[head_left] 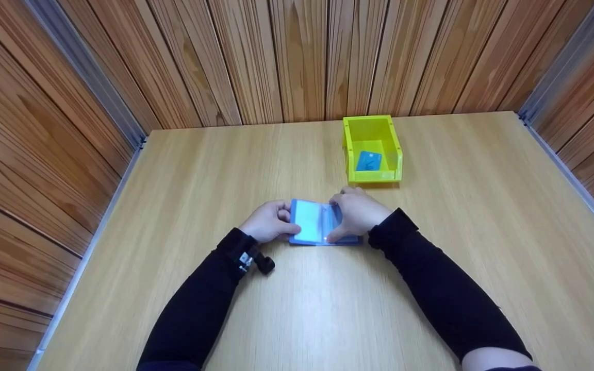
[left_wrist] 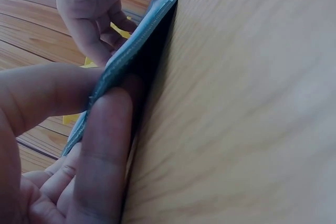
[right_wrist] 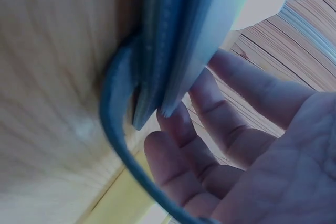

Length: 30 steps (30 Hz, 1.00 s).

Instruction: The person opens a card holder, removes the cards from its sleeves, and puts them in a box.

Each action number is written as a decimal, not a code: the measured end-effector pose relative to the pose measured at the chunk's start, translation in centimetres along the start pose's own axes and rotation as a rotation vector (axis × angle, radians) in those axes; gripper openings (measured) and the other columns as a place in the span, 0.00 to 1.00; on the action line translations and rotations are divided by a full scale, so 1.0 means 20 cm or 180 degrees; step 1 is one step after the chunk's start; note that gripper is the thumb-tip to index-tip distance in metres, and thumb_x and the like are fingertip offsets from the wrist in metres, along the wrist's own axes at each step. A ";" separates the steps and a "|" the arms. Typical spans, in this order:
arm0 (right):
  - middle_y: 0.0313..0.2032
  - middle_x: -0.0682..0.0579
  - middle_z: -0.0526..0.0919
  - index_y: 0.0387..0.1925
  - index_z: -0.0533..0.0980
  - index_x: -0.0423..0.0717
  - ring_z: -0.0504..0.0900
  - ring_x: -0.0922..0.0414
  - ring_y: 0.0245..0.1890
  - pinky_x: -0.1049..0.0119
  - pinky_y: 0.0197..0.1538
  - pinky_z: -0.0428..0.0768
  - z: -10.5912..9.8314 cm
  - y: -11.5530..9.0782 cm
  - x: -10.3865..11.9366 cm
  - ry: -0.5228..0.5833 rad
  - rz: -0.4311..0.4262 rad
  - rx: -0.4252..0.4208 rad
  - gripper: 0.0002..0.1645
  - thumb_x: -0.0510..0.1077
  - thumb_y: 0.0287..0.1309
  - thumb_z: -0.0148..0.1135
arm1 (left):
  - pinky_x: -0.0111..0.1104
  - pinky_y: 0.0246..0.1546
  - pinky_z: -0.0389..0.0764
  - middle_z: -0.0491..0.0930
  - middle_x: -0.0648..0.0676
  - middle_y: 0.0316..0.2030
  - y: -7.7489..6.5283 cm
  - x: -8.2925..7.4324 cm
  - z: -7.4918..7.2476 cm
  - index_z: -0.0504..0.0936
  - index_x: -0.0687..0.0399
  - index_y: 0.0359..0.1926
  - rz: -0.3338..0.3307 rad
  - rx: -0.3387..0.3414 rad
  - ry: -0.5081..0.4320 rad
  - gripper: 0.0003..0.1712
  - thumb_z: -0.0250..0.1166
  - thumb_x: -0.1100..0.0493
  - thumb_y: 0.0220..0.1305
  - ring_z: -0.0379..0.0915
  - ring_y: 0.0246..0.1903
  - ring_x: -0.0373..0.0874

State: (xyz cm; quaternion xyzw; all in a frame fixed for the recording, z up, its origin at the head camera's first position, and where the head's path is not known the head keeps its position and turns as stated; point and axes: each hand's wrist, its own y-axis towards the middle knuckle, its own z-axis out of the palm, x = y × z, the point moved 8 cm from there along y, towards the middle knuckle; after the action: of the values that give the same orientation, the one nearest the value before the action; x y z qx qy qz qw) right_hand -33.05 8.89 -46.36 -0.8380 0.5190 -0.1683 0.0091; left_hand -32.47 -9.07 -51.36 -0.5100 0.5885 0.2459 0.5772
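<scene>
A blue card holder with clear plastic sleeves lies opened out on the table. My left hand pinches its left cover, thumb on the inner sleeve and fingers beneath; in the left wrist view this stitched edge is tilted up off the wood. My right hand spans the right half, thumb near the front edge and fingers at the far edge. Its fingertips meet the stacked sleeves in the right wrist view. A blue strap curves out from the holder's cover there.
Beyond my right hand stands a yellow bin with a blue card inside. Wood-plank walls border the wooden table at the back and sides. A small black device sits at my left wrist.
</scene>
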 end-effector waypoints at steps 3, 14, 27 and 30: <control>0.56 0.42 0.73 0.60 0.74 0.42 0.69 0.45 0.55 0.52 0.62 0.72 0.01 0.00 -0.01 0.0019 0.0044 0.0029 0.57 0.70 0.31 0.79 | 0.36 0.36 0.87 0.77 0.48 0.29 0.00 0.00 0.00 0.73 0.62 0.53 0.0009 -0.0013 0.0068 0.27 0.73 0.68 0.52 0.80 0.34 0.42; 0.59 0.40 0.71 0.60 0.73 0.44 0.68 0.44 0.57 0.50 0.64 0.71 0.00 0.00 -0.02 0.0083 0.0160 0.0067 0.56 0.69 0.32 0.80 | 0.36 0.36 0.86 0.76 0.48 0.30 0.00 0.00 -0.01 0.74 0.60 0.51 -0.0018 -0.0060 0.0126 0.26 0.74 0.68 0.51 0.78 0.32 0.42; 0.53 0.44 0.72 0.59 0.74 0.44 0.68 0.47 0.54 0.52 0.61 0.73 -0.01 -0.01 -0.01 0.0082 0.0123 -0.0054 0.55 0.69 0.30 0.80 | 0.33 0.32 0.85 0.76 0.47 0.28 -0.01 0.00 -0.01 0.74 0.60 0.49 0.0009 -0.0074 0.0130 0.25 0.74 0.67 0.51 0.78 0.32 0.41; 0.53 0.44 0.72 0.58 0.75 0.43 0.68 0.47 0.54 0.53 0.61 0.72 -0.01 -0.01 -0.01 0.0080 0.0093 -0.0089 0.55 0.69 0.30 0.81 | 0.32 0.31 0.84 0.75 0.46 0.28 -0.01 -0.01 -0.01 0.74 0.60 0.49 0.0024 -0.0077 0.0155 0.25 0.74 0.67 0.51 0.76 0.31 0.40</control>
State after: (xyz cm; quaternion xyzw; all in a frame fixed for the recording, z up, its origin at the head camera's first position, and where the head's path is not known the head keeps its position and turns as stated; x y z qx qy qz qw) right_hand -33.04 9.10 -46.13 -0.8283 0.5335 -0.1713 -0.0067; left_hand -32.51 -9.31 -51.13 -0.5205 0.6012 0.2427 0.5556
